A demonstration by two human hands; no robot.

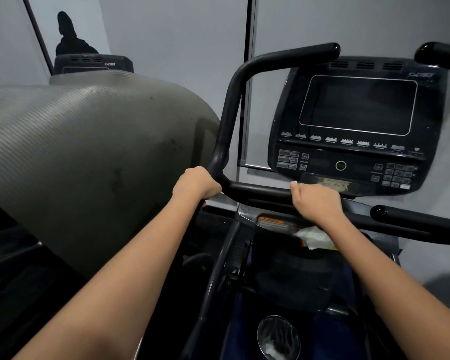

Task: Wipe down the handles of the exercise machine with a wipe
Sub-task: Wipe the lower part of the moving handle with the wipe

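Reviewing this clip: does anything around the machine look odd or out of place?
Yes. A big grey mat leans against the left handle, crowding where the left hand grips. A crumpled wipe lies below the right hand, which rests on the crossbar, apparently without it.

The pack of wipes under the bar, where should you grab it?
Grab the pack of wipes by its pale crinkled top, reaching down from above, under the black bar. Only that top part shows; the right hand covers some of it, and the machine's dark parts crowd its sides.
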